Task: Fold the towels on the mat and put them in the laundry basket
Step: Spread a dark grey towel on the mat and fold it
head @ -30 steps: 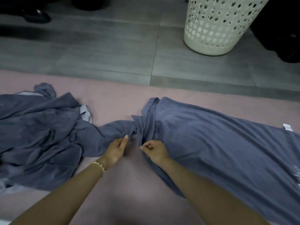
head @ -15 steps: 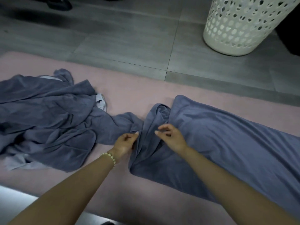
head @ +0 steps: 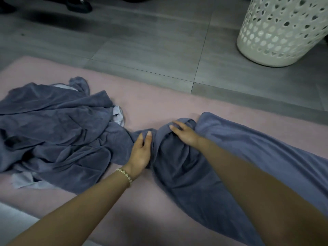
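A blue-grey towel (head: 248, 157) lies stretched across the pink mat (head: 150, 103) from the centre to the right, its left end bunched into folds. My left hand (head: 141, 151) pinches that bunched edge between thumb and fingers. My right hand (head: 184, 134) lies on top of the folds just to the right, fingers stretched out over the cloth. A crumpled pile of blue-grey towels (head: 53, 135) sits on the mat at the left and touches the stretched towel near my left hand. The white perforated laundry basket (head: 280, 32) stands on the floor at the far right.
Grey floor tiles (head: 142, 47) run beyond the mat's far edge. A dark shoe (head: 78, 4) stands on the floor at the top left. A pale surface (head: 12, 221) shows at the bottom left corner.
My right hand has moved forward onto the top of the bunched end, its fingers straightening. My left hand has slid up along the towel's edge. The view has shifted left.
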